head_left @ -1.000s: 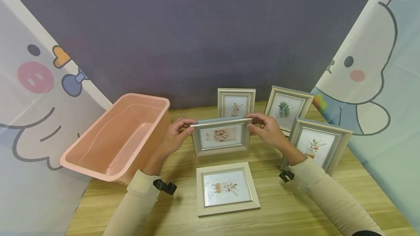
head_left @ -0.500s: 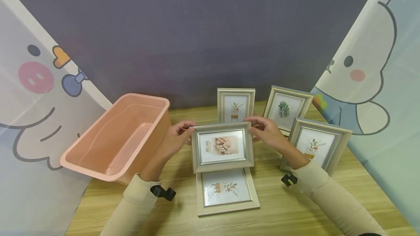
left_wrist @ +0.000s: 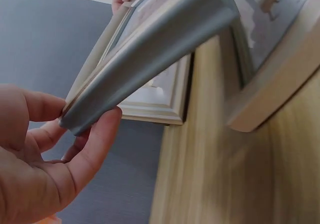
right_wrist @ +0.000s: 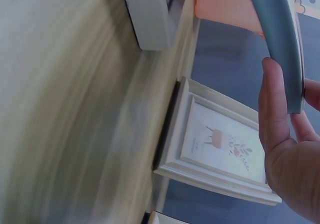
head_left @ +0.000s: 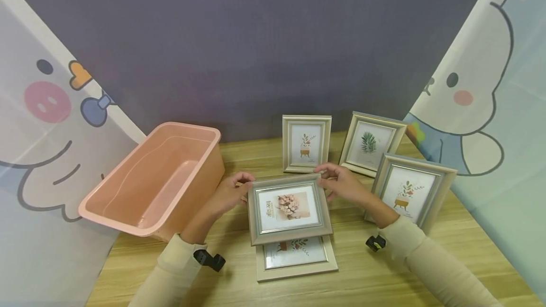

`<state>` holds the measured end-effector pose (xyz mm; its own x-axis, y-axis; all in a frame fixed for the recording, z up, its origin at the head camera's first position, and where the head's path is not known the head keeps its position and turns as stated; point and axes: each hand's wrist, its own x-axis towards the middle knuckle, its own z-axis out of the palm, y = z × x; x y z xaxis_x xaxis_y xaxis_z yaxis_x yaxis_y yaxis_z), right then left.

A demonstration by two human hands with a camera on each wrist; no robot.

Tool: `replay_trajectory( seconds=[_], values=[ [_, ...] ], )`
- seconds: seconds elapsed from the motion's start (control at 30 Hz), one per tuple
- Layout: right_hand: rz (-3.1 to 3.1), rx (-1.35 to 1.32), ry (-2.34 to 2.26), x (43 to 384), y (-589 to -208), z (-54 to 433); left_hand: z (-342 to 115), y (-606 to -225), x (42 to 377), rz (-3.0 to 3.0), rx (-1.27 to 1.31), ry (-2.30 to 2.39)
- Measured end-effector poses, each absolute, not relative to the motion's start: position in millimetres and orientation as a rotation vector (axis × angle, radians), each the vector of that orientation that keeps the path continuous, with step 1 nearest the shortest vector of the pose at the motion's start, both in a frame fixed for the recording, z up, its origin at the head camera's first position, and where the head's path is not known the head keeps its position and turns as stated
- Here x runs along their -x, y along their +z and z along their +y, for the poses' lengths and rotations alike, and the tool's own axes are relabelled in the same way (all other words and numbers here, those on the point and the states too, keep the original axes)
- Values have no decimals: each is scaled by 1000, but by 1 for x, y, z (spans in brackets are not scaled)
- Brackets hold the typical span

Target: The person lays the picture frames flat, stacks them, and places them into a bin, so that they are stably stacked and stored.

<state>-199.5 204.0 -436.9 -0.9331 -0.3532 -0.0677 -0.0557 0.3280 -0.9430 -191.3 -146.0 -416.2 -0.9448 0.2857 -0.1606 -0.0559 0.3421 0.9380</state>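
Pinching the pink-flower frame with left grip and right grip, above the flat frame (looks apart); probably setting down, so lower slowly.

a plain dark grey-purple wall rose behind the wood-grain worktop. at the left stood a pale panel printed with a pink-snouted cartoon animal; at the right, a pale blue-green panel bore a white cartoon animal with a pink cheek. soft light left a faint sheen on the worktop.
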Motion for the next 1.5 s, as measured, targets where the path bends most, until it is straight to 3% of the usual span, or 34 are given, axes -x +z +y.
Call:
replay_trajectory(
  seconds=[0.67, 1.5],
  values=[
    [2242, 238, -1542, 179, -464, 197, -148, -451, 169, 2233, -161, 1519],
    [2132, 188, -1515, 166, -477, 195, -143, -465, 160, 2174, -181, 1430]
  ],
)
